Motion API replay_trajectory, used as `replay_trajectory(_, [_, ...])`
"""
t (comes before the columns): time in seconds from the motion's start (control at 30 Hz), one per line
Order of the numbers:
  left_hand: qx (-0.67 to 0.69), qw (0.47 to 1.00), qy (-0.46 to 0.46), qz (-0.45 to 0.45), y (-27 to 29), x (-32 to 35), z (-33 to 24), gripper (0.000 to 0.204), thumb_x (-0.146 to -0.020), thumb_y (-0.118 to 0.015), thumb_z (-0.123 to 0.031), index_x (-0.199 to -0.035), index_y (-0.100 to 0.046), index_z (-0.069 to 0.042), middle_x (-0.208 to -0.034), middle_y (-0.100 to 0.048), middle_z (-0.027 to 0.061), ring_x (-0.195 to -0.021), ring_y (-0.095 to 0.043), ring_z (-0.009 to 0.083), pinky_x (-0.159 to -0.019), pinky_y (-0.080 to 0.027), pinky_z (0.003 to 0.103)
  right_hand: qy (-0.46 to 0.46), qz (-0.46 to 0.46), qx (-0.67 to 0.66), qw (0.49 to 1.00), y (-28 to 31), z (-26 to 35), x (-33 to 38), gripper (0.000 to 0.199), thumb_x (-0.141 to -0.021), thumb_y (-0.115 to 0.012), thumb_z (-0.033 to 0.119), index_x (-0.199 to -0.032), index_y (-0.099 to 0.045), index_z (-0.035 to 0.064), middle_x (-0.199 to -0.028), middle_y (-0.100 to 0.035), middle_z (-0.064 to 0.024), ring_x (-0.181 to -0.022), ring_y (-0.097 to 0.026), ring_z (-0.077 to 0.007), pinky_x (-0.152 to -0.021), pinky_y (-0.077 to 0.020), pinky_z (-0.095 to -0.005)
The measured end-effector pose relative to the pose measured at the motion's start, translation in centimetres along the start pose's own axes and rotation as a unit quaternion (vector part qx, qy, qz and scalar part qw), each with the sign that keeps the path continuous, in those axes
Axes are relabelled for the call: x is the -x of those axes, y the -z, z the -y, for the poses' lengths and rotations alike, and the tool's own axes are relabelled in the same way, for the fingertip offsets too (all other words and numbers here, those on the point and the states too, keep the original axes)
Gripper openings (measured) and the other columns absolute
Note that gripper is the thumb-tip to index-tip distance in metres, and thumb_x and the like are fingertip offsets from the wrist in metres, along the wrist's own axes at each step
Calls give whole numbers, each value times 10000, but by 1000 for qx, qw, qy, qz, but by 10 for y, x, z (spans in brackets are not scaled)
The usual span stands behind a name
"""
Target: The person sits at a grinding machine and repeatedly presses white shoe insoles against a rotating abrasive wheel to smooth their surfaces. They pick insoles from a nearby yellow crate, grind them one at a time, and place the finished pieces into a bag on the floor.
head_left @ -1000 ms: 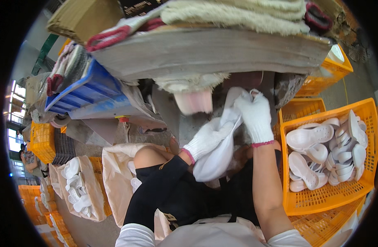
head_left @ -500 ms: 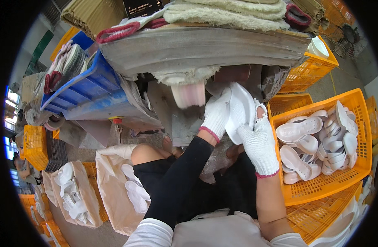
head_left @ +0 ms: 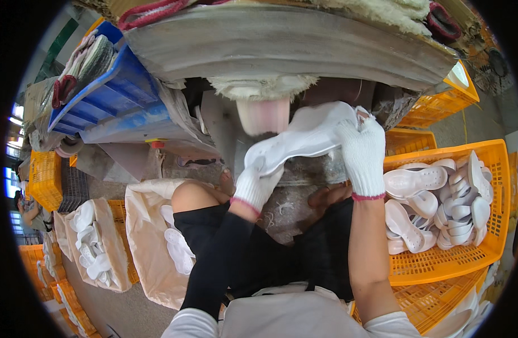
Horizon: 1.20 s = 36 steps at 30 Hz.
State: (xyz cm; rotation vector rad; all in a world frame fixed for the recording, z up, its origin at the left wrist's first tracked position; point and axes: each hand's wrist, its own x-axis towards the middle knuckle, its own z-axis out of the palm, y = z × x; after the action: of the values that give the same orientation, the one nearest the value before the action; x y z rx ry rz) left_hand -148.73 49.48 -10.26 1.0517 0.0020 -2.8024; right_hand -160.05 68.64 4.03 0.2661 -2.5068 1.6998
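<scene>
I hold the white shoe sole [head_left: 304, 138] up at the spinning buffing wheel [head_left: 263, 112], my left hand [head_left: 256, 183] pinching its near end, my right hand [head_left: 361, 149] clamping the far end. It seems light and bendy (end grips steady it). The orange crate [head_left: 439, 265] crowds my right; room lies left.

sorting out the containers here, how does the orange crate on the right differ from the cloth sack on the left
The orange crate is stiff plastic lattice with straight walls; the cloth sack is soft, pale and slumped open. The crate is heaped with white soles; the sack shows only a few. Both hold white soles like the one in the gloved hands.
</scene>
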Motion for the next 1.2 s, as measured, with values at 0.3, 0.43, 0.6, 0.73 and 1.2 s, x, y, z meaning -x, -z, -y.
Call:
replay_trajectory(0.3, [-376,910,-29,-173,14,79,10,413,-1032,-353,-102,-1414,-476,-5,-1166,-654,197,-868,-695,378,-698,-606,524,2,118,48,992,-48,-33,42,835,-891,-708,216,-1587,-291,19,-1479,-531,-268,-1394,-528,-366,-1128,-433,-391])
replay_trajectory(0.43, [-510,826,237,43,1,68,-30,413,-1040,-426,-324,-1350,-554,-82,-1117,-679,157,-894,-689,374,-764,-579,504,135,177,107,969,34,-5,33,831,-807,-740,32,-1557,-384,0,-1494,-518,-225,-1401,-502,-338,-1153,-406,-380])
replay_trajectory(0.6, [-441,880,13,175,-37,34,-32,708,-979,-528,-633,-1481,-451,-139,-1346,-560,169,-1180,-574,380,-950,-502,644,-142,311,12,940,80,30,95,404,-824,-780,93,-1182,-615,4,-1180,-658,-110,-1037,-630,-166,-841,-559,-312])
replay_trajectory(0.73, [-201,974,84,66,-44,6,21,940,-864,-624,-784,-1539,-364,-183,-1342,-532,248,-1227,-537,468,-873,-553,648,92,208,117,967,-9,40,129,230,-899,-732,168,-1055,-694,3,-883,-724,-135,-716,-724,-272,-668,-581,-363])
replay_trajectory(1.2, [-188,972,133,47,-69,2,13,897,-916,-250,-891,-1026,-587,-67,-747,-637,137,-590,-614,292,-557,-549,428,57,66,39,995,-61,24,149,256,-956,-736,195,-868,-639,-25,-737,-648,-107,-663,-655,-200,-629,-524,-331])
